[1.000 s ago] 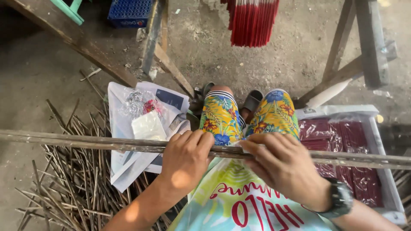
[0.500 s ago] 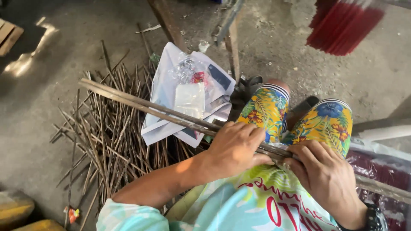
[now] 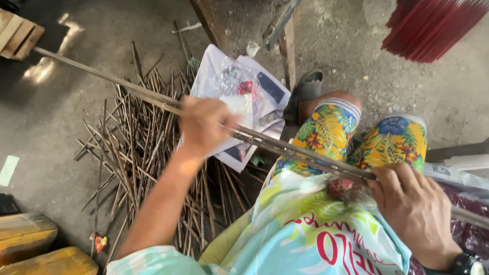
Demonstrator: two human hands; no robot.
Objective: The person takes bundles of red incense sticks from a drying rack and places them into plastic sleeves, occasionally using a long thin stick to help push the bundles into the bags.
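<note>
Sticks (image 3: 285, 147), long, thin and bundled together, are being held across the lap by both hands, the bundle slanting from the upper left down to the lower right. They are being gripped by the left hand (image 3: 206, 125) with its fingers closed around them partway along, and a long free length is being left beyond that grip, reaching out toward a wooden block (image 3: 18, 33) on the floor. Further down the bundle, over the patterned shorts (image 3: 356, 137), the sticks are being clamped by the right hand (image 3: 415, 209), fingers curled shut over them. Below the left grip a loose heap of short sticks (image 3: 137, 153) is being kept on the concrete floor, and just behind that grip white papers with a clear plastic bag (image 3: 244, 86) are lying. Beyond the right grip red bundled rods (image 3: 433, 25) are hanging
</note>
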